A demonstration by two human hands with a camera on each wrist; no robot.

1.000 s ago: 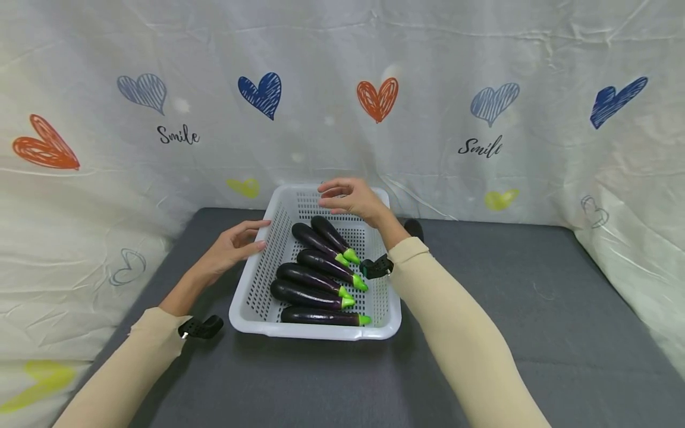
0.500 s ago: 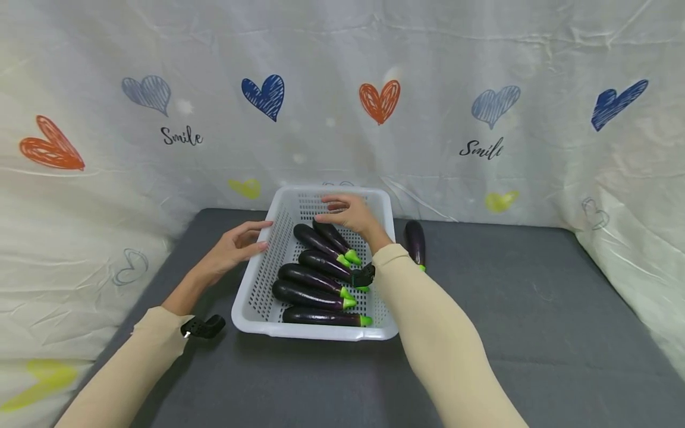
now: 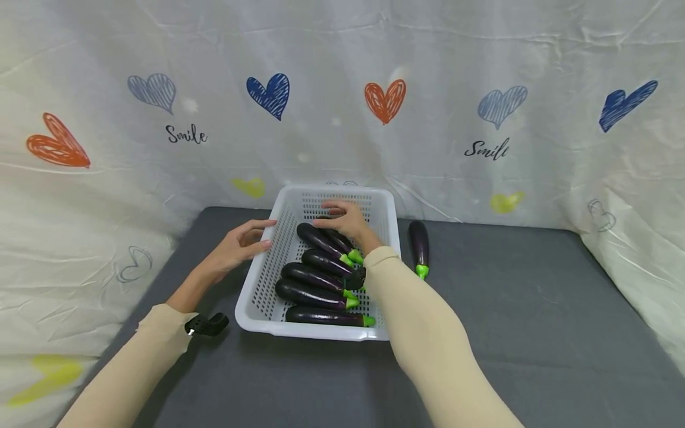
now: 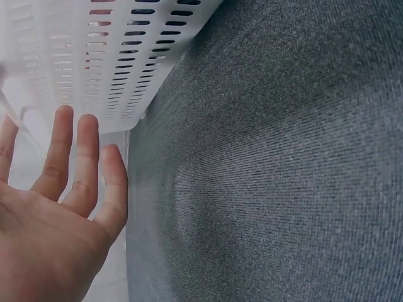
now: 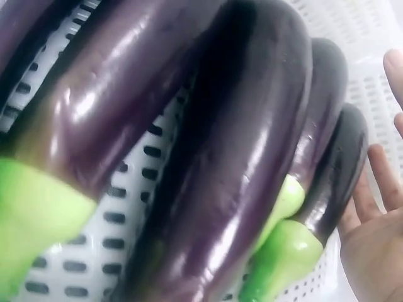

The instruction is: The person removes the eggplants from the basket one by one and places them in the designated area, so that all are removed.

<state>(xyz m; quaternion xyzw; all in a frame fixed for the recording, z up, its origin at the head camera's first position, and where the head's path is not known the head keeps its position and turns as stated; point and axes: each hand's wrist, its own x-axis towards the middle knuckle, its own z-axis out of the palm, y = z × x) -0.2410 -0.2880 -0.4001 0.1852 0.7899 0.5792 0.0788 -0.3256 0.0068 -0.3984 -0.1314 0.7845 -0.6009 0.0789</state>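
Several dark purple eggplants (image 3: pixel 313 293) with green caps lie in a white perforated plastic basket (image 3: pixel 326 333). My right hand (image 3: pixel 349 220) is low inside the basket's far half, beside the farthest eggplant (image 3: pixel 337 239). In the right wrist view its loosely extended fingers (image 5: pixel 383 173) are close to that eggplant; whether they touch cannot be told. The right forearm covers part of the basket's right side. My left hand (image 3: pixel 235 246) is at the basket's left rim, fingers spread and nearly straight, fingertips touching or almost touching it.
One more eggplant (image 3: pixel 419 246) lies outside on the dark grey cloth (image 3: pixel 514 315), right of the basket, its green cap toward me. A white curtain (image 3: pixel 321 59) printed with hearts stands behind the table.
My right hand has lowered from above the basket's far end to the far eggplants. The right forearm swung left, uncovering the eggplant outside. The left hand stays at the rim.
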